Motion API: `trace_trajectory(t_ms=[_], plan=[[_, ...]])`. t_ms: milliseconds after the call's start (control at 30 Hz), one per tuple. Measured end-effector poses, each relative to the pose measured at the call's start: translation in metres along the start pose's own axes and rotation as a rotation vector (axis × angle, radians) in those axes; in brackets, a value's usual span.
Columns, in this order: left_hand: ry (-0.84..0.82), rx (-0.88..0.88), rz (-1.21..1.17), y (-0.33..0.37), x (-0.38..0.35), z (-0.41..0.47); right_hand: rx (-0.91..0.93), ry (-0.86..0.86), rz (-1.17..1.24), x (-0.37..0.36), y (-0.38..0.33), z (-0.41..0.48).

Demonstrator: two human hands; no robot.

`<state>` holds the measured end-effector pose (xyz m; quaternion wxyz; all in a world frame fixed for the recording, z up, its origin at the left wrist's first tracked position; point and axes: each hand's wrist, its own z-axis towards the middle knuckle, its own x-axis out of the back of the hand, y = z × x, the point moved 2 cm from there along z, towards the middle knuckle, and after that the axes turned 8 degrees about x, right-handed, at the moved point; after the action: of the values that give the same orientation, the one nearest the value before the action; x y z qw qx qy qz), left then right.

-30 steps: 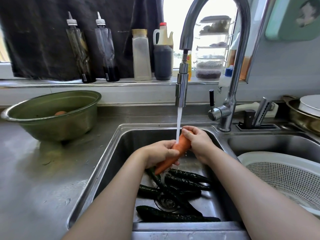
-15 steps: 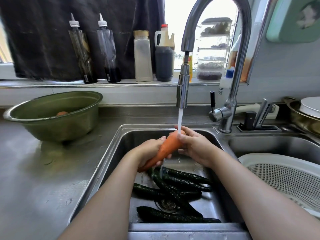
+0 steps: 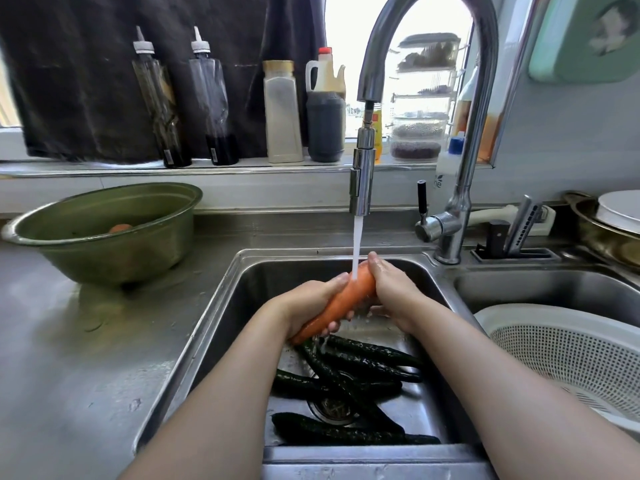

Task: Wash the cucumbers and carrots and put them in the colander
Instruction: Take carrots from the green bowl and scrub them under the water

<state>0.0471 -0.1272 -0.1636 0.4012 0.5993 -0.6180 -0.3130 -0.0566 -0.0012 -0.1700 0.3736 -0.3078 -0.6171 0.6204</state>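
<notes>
The left hand (image 3: 311, 304) and the right hand (image 3: 393, 289) are both closed around one long orange carrot (image 3: 341, 303), holding it tilted under the thin white water stream (image 3: 356, 247) over the steel left sink basin (image 3: 235, 306). Below lie several dark green knobbly cucumbers (image 3: 349, 375), apparently unwashed. The white perforated plastic colander (image 3: 568, 355) at right looks empty, and another carrot (image 3: 120, 228) waits in the green metal bowl (image 3: 104, 251); most work remains.
</notes>
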Motion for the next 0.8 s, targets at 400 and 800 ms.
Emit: trace_trajectory(t_ms=[400, 800], plan=[[-0.010, -0.019, 0.025, -0.005, 0.020, -0.001, 0.057, -0.187, -0.038, 0.000, -0.006, -0.008], [-0.054, 0.072, -0.048, -0.011, 0.021, 0.001, -0.028, -0.327, 0.451, 0.000, -0.007, -0.006]])
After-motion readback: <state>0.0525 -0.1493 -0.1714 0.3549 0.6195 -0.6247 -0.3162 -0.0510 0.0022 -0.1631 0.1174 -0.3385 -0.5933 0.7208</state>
